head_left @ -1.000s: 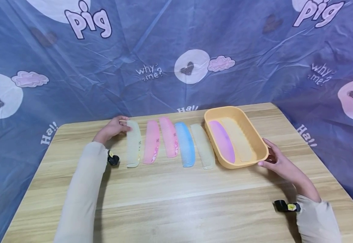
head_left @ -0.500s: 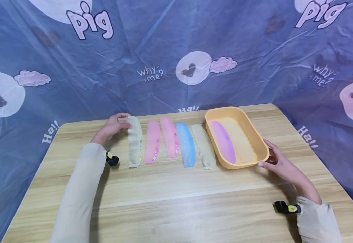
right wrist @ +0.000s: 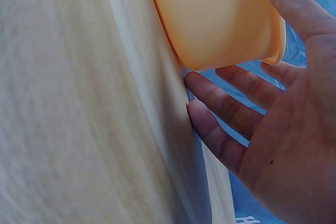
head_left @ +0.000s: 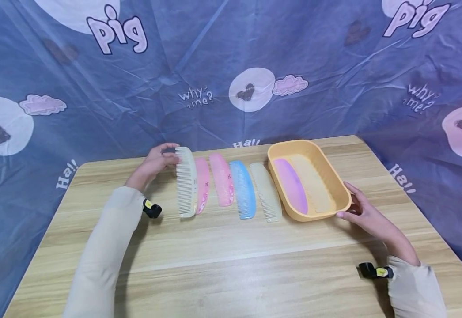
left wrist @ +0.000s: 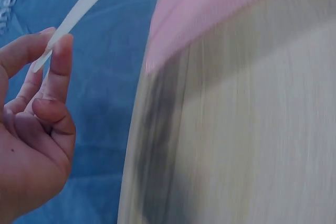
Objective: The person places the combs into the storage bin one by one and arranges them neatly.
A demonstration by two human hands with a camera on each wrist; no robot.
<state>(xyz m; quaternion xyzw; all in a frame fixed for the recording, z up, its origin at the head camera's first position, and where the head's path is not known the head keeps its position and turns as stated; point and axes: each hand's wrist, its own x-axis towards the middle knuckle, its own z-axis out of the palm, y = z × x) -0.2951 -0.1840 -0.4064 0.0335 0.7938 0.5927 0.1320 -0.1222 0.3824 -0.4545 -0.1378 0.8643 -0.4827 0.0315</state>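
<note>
A pale green comb (head_left: 186, 183) hangs from my left hand (head_left: 153, 164), which pinches its far end; it is raised above the wood and partly covers a pink comb (head_left: 203, 185). In the left wrist view the comb (left wrist: 84, 9) is seen edge-on between thumb and finger of my left hand (left wrist: 42, 114). At the yellow basket's near right corner, my right hand (head_left: 368, 216) holds the rim. The basket (right wrist: 226, 19) rests against the fingers of my right hand (right wrist: 262, 114) in the right wrist view. Inside the basket lie a purple comb (head_left: 292, 185) and a pale yellowish comb (head_left: 312, 183).
Between the left comb and the basket, another pink comb (head_left: 221, 179), a blue comb (head_left: 243, 190) and a pale comb (head_left: 265, 192) lie in a row on the wooden table (head_left: 223, 265). A blue printed cloth (head_left: 199, 53) hangs behind the table.
My left hand has lifted the pale green comb and moved it right, so it now overlaps the nearest pink comb. My right hand and the basket have stayed put.
</note>
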